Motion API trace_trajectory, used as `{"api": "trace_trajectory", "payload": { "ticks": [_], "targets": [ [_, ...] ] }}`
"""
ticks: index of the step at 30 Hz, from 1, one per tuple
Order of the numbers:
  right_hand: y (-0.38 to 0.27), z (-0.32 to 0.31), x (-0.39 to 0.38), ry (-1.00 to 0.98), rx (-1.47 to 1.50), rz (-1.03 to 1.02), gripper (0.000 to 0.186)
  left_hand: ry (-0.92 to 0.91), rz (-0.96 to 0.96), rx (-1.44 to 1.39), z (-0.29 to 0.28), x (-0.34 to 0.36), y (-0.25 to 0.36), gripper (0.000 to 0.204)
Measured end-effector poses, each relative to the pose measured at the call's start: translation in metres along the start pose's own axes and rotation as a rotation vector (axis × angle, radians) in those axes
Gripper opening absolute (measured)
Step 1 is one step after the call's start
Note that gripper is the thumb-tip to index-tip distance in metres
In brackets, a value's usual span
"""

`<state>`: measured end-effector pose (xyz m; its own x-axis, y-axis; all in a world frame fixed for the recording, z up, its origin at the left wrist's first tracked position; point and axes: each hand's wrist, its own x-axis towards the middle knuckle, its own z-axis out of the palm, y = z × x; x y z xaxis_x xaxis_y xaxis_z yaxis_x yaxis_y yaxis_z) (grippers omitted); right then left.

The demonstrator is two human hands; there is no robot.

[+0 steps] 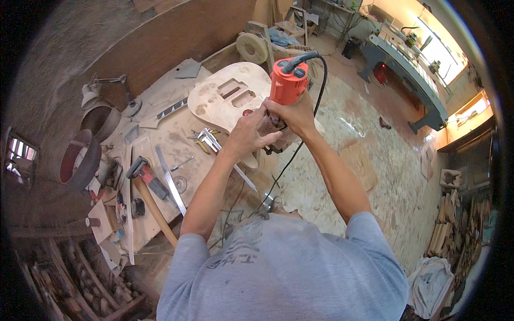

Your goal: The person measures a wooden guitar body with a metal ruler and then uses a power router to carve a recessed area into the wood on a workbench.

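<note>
An orange trim router (288, 83), with a black cord rising from its top, stands over the near right part of a pale wooden guitar body (213, 101). My right hand (297, 114) wraps round the router's lower housing. On its other side my left hand (249, 130) grips low, near the base, with fingers closed. The base and bit are mostly hidden by my hands. Rectangular cavities are cut into the guitar body's top. Just left of my left hand lie a metal caliper (210, 140) and yellow-handled pliers (202, 146) on the dusty workbench (160, 140).
The cord (300, 147) loops down past my right forearm. Leftward on the bench are a red-and-black power tool (147, 179), a steel ruler (170, 179) and a desk lamp (90, 96). Wood pieces (441, 235) are stacked at the right; a long grey machine (409, 75) stands far right.
</note>
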<state>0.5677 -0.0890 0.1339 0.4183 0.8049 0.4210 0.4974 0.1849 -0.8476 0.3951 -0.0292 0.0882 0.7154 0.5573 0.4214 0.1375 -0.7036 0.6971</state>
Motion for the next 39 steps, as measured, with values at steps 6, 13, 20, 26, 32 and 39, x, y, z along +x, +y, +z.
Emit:
{"api": "trace_trajectory", "payload": {
  "ticks": [6, 13, 20, 26, 32, 39],
  "targets": [
    [-0.003, 0.002, -0.003, -0.023, 0.111, 0.057, 0.065, -0.004, -0.014, 0.068, 0.000, 0.009, 0.011, 0.078],
    [0.008, 0.004, 0.000, -0.028, 0.075, 0.037, 0.062, -0.099, -0.035, -0.006, -0.015, 0.016, 0.000, 0.070],
    [-0.006, 0.008, 0.002, 0.022, 0.201, -0.081, 0.070, 0.065, -0.072, -0.289, -0.051, 0.039, 0.004, 0.079],
    [-0.018, 0.010, 0.007, 0.019, 0.015, -0.039, 0.072, 0.303, 0.167, 0.043, -0.069, 0.089, 0.082, 0.057],
    [-0.014, 0.010, 0.011, -0.029, -0.021, -0.091, 0.077, 0.345, 0.108, 0.187, -0.058, 0.103, 0.090, 0.048],
    [-0.010, 0.006, 0.009, -0.025, 0.011, -0.066, 0.074, 0.202, 0.065, 0.319, -0.060, 0.101, 0.107, 0.048]
  ]
}}
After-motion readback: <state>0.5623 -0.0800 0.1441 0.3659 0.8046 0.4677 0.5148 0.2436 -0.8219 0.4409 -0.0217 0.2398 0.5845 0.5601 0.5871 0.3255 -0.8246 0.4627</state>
